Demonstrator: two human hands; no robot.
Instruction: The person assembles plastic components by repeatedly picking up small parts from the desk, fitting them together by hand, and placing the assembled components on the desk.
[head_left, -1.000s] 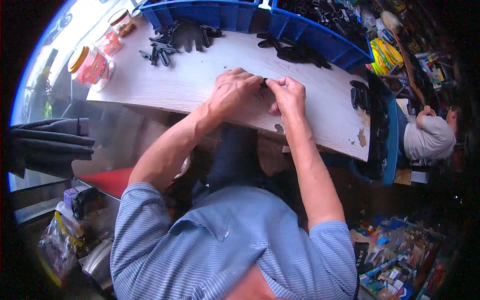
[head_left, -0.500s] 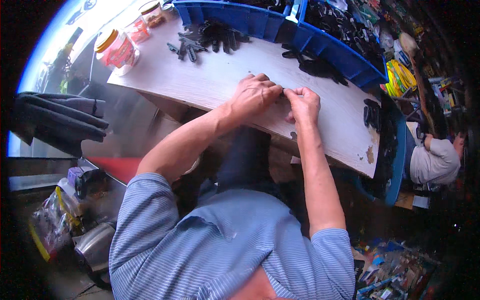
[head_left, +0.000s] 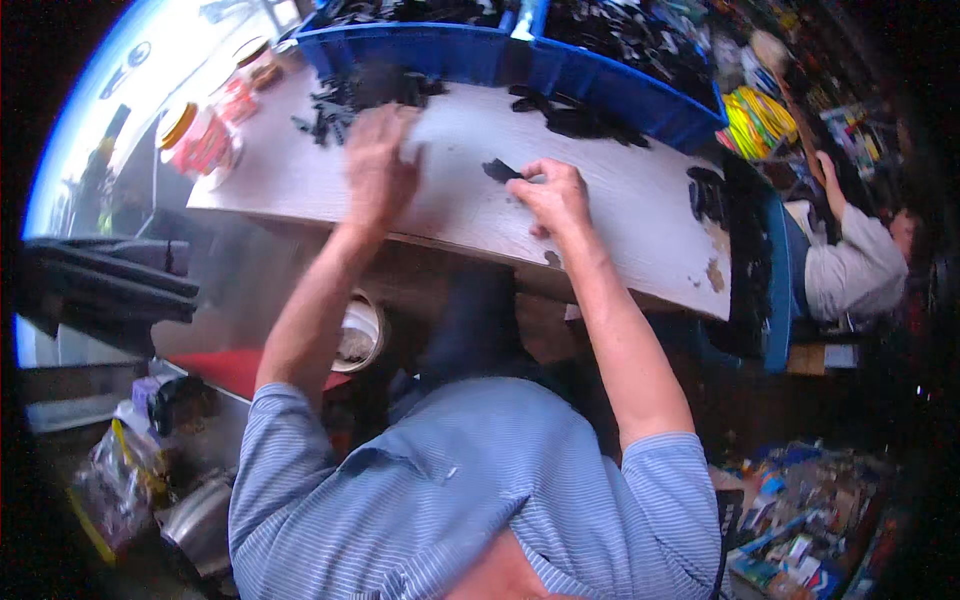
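My right hand [head_left: 555, 198] is over the middle of the white tabletop, thumb and fingers pinched on a small flat black plastic piece [head_left: 500, 171]. The piece points out to the left from my fingertips. My left hand [head_left: 383, 165], smeared by motion, is farther left, its fingers stretched out and thumb apart. Just beyond its fingertips lies a pile of small black plastic parts [head_left: 370, 88], with a few greyer ones [head_left: 325, 122] at its left side. Another heap of black parts [head_left: 580, 118] lies along the far side, to the right.
Two blue bins [head_left: 430, 45] of black parts line the far side of the white table [head_left: 640, 220]. Jars [head_left: 195, 140] stand at the far left corner. A black bundle [head_left: 706, 195] lies near the right edge. Below is a white bucket [head_left: 362, 335]. A co-worker [head_left: 850, 265] is at right.
My hands have come apart: the left moved away to the left, toward the pile of parts. My right hand keeps the black piece, now plainly showing. The view has shifted slightly.
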